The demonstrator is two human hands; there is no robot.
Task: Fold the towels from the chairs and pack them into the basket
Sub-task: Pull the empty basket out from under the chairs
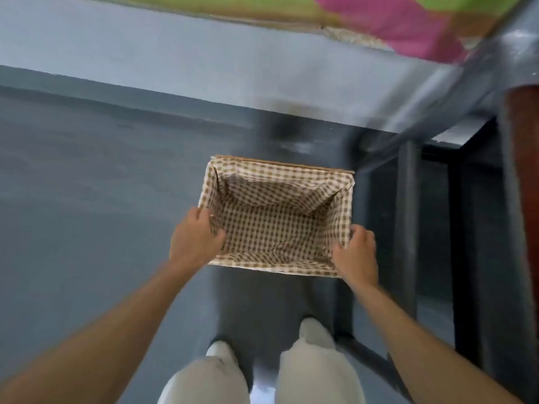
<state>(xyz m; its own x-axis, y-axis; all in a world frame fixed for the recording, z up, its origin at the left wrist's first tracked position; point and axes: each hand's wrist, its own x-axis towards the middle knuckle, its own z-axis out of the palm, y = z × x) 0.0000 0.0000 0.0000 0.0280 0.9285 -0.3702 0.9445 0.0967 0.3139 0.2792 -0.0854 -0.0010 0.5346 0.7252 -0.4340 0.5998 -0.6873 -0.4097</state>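
Note:
A rectangular basket (pixel 280 170) with a brown and white checked cloth lining is held above the grey floor, in front of my legs. Nothing lies inside it. My left hand (pixel 194 239) grips its left rim, fingers curled over the edge. My right hand (pixel 356 253) grips the right rim near the front corner. No towel is in view.
A dark metal frame (pixel 408 228) with upright legs stands close to the right of the basket. A reddish wooden piece (pixel 523 176) shows at the right edge. A pink and green cloth (pixel 379 18) lies along the top. Grey floor (pixel 87 199) stretches to the left.

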